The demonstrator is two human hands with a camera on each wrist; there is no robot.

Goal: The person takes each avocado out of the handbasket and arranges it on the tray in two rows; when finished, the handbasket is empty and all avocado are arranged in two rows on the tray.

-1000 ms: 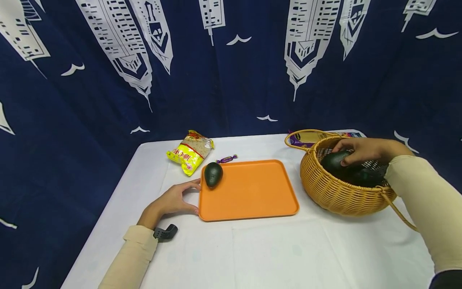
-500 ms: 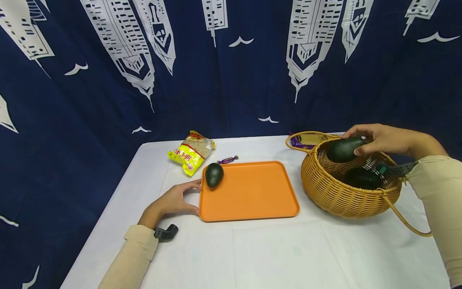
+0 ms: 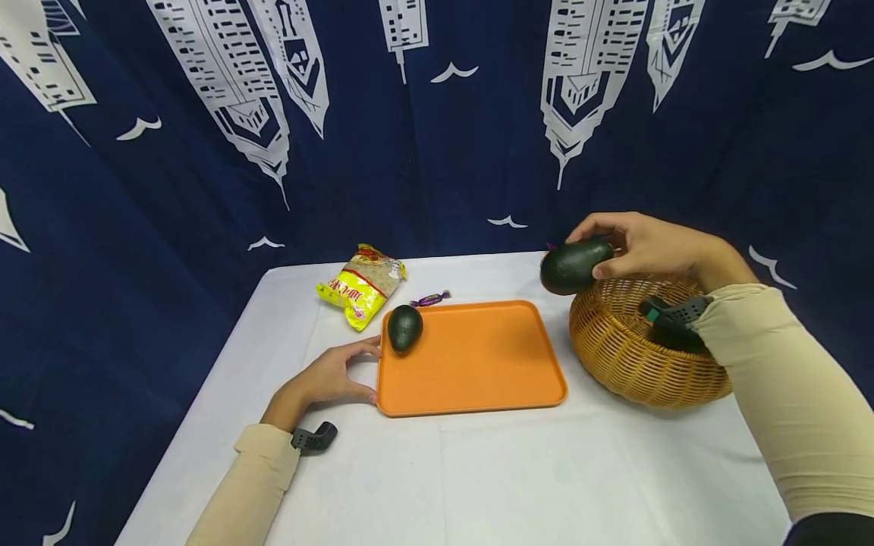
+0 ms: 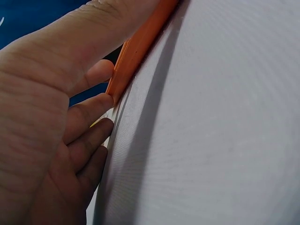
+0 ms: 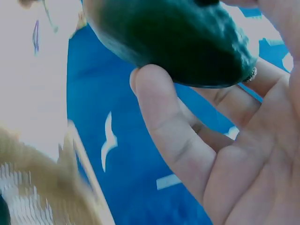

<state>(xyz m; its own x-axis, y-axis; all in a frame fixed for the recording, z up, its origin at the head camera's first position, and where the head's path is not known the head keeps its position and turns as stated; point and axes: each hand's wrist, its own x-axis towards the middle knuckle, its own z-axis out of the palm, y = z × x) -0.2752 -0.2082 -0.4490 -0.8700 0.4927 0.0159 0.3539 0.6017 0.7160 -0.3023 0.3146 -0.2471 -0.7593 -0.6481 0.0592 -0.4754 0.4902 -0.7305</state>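
A dark green avocado (image 3: 576, 267) is held by my right hand (image 3: 655, 246), up beside the left rim of the wicker basket (image 3: 635, 371). In the right wrist view, fingers and thumb grip this avocado (image 5: 178, 42) clear of any surface. Another dark avocado (image 3: 672, 335) lies inside the basket, partly hidden by the wrist strap. On the orange tray (image 3: 485, 364) a third avocado (image 3: 405, 328) rests at the upper left corner. My left hand (image 3: 331, 375) touches the tray's left edge with thumb and fingertips spread. The left wrist view shows those fingers (image 4: 93, 110) against the orange rim (image 4: 136, 51).
A yellow snack packet (image 3: 365, 284) lies behind the tray's left corner, with a purple wrapped candy (image 3: 430, 299) next to it. White cloth covers the table (image 3: 519, 478). A navy patterned curtain (image 3: 423, 167) hangs behind it.
My right hand has lifted the avocado out of the basket and carried it left past the rim. My left hand stays at the tray's edge.
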